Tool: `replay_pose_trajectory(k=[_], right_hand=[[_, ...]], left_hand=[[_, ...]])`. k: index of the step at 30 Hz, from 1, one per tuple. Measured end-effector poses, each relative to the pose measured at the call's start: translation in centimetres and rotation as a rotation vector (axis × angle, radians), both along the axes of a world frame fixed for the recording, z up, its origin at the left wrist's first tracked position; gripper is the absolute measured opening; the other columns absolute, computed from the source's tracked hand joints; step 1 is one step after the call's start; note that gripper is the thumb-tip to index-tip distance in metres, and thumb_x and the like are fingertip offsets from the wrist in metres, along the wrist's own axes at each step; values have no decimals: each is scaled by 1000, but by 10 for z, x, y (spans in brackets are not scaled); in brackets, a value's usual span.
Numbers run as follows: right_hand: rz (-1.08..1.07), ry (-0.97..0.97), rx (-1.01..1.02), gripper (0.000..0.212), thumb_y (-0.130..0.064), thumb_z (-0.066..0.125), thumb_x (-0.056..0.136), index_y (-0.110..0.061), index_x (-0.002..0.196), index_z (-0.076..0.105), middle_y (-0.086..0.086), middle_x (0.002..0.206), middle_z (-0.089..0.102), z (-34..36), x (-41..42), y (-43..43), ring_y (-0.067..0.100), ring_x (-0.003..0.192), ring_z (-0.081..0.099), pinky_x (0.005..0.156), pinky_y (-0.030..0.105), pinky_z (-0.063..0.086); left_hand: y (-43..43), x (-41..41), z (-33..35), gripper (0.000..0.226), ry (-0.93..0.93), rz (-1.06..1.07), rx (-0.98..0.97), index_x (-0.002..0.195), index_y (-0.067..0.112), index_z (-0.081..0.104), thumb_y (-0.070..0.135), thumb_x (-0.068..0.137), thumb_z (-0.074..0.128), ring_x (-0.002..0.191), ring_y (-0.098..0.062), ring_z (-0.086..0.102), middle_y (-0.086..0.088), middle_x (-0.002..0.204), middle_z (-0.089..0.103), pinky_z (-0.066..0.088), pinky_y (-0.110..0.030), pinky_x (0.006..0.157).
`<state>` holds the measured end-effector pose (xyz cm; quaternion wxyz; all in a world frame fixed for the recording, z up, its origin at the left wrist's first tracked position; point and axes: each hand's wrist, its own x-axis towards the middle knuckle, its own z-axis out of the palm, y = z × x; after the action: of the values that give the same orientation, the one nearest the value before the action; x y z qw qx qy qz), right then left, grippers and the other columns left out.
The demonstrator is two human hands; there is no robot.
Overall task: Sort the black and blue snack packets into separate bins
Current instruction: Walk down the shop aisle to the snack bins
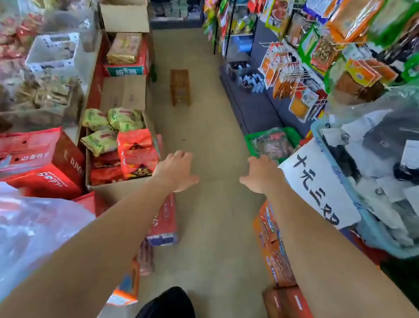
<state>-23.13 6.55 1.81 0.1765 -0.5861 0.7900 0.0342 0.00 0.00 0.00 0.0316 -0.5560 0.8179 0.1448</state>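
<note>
The left hand (175, 170) and right hand (260, 174) reach out over the floor, fingers wide and holding nothing, likely ready to start picking, and the black packets (402, 129) lie piled in the blue bin (408, 250) near the right hand.

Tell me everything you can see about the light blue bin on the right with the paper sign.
The light blue bin looks like plastic and sits raised at the right of the aisle, cut off by the frame edge. A white paper sign with black handwritten characters hangs on its near side. It is heaped with black packets bearing white labels, under clear plastic film. The right hand reaches beside the sign; contact cannot be told.
</note>
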Motion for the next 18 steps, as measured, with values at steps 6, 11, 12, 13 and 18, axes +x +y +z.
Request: replay_pose_trajectory(k=[6,11,12,13,18], right_hand=[[39,-9,12,59,-45,60,84,-15,133,45,16,135,45,-14,-23,-88,38,123,44,93,48,43],[98,6,39,61,-42,60,85,-11,135,44,19,141,40,-13,-44,-203,40,125,43,96,51,44],[96,18,37,60,-42,61,85,-12,135,45,18,140,41,-9,-48,-226,40,124,43,95,51,44],[92,31,34,61,-42,61,84,-13,135,45,17,139,41,-3,-52,-249,40,123,43,95,51,44],[80,39,-10,61,-46,60,85,-17,136,44,13,137,42,20,-75,-360,38,123,43,93,51,43]], left_hand=[[-83,-14,-7,72,-12,47,31,143,15,38,51,85,60,131,-33,42,-11,143,42,45,-49,97],[-186,-33,-11,68,7,69,44,141,14,40,46,84,60,130,-32,41,-10,140,44,43,-50,99],[-207,-37,-9,67,15,74,53,141,14,40,45,84,60,129,-33,41,-10,139,44,44,-50,98],[-229,-41,-7,67,22,77,60,140,13,41,45,85,60,129,-33,41,-10,139,44,44,-50,97],[-337,-62,5,67,39,85,60,142,12,40,48,88,58,130,-34,41,-11,141,44,44,-50,99]])
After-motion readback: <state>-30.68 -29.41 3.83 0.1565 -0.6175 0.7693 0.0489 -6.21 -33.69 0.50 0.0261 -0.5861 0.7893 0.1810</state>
